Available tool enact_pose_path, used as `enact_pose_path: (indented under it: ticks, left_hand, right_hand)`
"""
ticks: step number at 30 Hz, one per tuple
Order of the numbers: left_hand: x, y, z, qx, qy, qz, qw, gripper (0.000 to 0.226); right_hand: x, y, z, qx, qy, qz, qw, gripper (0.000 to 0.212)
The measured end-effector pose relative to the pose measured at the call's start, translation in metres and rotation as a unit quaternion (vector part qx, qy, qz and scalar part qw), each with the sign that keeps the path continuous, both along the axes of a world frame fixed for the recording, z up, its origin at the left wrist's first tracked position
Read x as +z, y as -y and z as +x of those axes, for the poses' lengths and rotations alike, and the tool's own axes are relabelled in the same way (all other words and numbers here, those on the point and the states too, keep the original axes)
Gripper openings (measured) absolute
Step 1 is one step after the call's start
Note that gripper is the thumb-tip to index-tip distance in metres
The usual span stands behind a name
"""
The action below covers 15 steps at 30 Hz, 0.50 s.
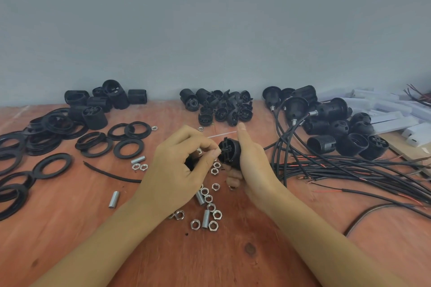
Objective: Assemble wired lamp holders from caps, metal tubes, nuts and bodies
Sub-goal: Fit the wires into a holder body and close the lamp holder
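On the near part of the wooden table (70, 228), between the two forearms, lies a scatter of hexagonal nuts (211, 207) mixed with short threaded metal tubes (205, 219); another single tube (114, 199) lies apart to the left. Just beyond, at centre, the right hand (251, 161) grips a black lamp holder body (229, 152) above the table, fingers wrapped beneath it and thumb raised along its right side. The left hand (179, 165) is curled, thumb and forefinger tips meeting at the body's left edge; whether they pinch a small part cannot be told. To the left, flat black rings (52, 165) lie singly and in overlapping heaps. To the right, a bundle of black cables (349, 170) with bared red ends fans toward the near right. Along the far edge, from left to right: a group of black threaded bodies (102, 100), a pile of black caps (221, 105), wired holders (326, 112) with cables attached, and white boxes (396, 112). A grey wall (210, 18) closes the scene.
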<state>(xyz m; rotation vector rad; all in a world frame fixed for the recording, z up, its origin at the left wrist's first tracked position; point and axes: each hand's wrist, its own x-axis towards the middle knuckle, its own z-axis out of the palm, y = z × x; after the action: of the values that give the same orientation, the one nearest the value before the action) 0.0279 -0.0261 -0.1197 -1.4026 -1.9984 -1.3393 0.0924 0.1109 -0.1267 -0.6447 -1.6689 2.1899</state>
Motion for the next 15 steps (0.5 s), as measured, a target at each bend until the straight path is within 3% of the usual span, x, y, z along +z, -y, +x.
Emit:
enact_pose_path:
  ticks: [4, 10, 15]
  left_hand:
    - [-0.0015, 0.0005, -0.0007, -0.005, -0.004, -0.011, 1.0, 0.006]
    - [-0.0022, 0.0004, -0.0019, -0.007, 0.007, -0.004, 1.0, 0.006]
    - [-0.0031, 0.0005, -0.0017, -0.01, 0.011, -0.007, 1.0, 0.006]
  right_hand:
    - [-0.0046, -0.0003, -0.001, -0.009, -0.017, 0.05, 0.999, 0.054]
    - [-0.0058, -0.0005, -0.0018, 0.008, -0.019, 0.011, 1.0, 0.059]
    - [-0.0075, -0.001, -0.002, -0.003, -0.027, 0.037, 0.999, 0.057]
